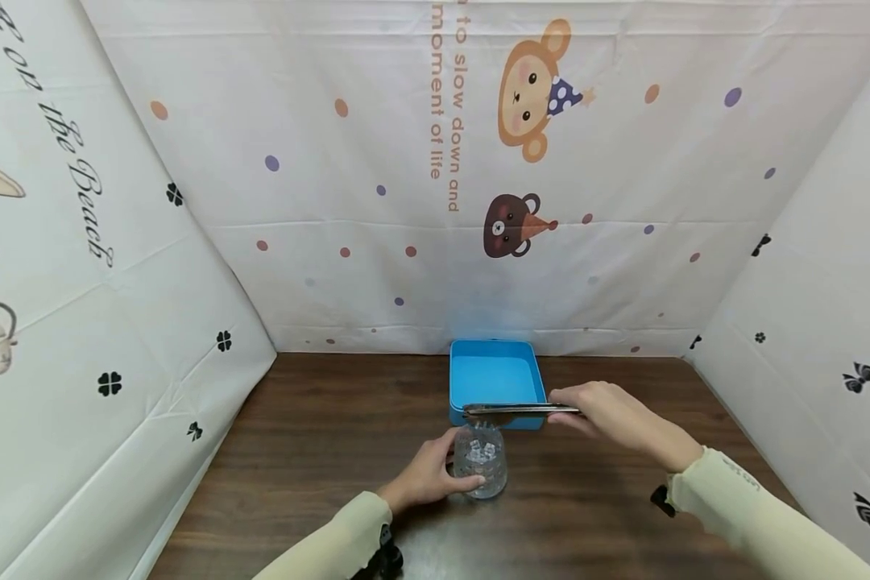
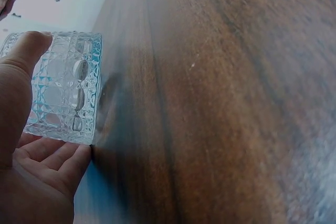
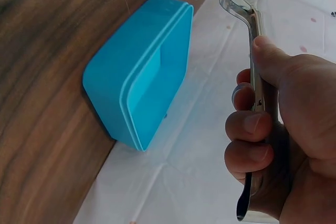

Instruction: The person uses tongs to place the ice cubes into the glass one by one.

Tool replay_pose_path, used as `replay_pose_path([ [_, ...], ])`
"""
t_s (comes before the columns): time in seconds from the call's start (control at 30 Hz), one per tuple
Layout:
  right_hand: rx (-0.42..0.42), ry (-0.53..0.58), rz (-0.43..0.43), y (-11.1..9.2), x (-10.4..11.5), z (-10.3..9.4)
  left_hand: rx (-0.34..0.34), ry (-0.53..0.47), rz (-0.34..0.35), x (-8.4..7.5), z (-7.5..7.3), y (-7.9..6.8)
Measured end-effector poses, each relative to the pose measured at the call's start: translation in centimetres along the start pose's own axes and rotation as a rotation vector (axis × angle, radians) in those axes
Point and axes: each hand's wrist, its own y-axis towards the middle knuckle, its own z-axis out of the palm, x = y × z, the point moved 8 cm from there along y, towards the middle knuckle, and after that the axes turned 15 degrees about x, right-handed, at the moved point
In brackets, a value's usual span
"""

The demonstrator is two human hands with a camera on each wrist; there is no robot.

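A clear, patterned glass (image 1: 481, 467) stands upright on the table, with small clear cube-like pieces visible inside. My left hand (image 1: 429, 471) holds its side, thumb in front; in the left wrist view the thumb and fingers lie around the cut glass (image 2: 68, 87). My right hand (image 1: 609, 412) grips metal serving tongs (image 1: 515, 408), held level just above the glass's mouth. One tip of the tongs (image 3: 255, 40) is fork-shaped in the right wrist view, and my right hand's fingers wrap the arms. Whether anything sits between the tips I cannot tell.
Behind the glass is an open blue box (image 1: 496, 374), near the back wall. The brown wooden table (image 1: 333, 435) is bordered by white printed cloth (image 1: 377, 145) at the back and both sides.
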Motion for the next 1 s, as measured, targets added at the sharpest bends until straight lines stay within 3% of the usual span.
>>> replay_pose_path([
  [0.7, -0.085, -0.070, -0.034, -1.0, 1.0, 0.8, 0.018, 0.029, -0.036, 0.2, -0.1, 0.1],
  [1.0, -0.080, -0.048, 0.013, -1.6, 0.5, 1.5, 0.014, 0.015, -0.020, 0.0, 0.0, 0.1],
])
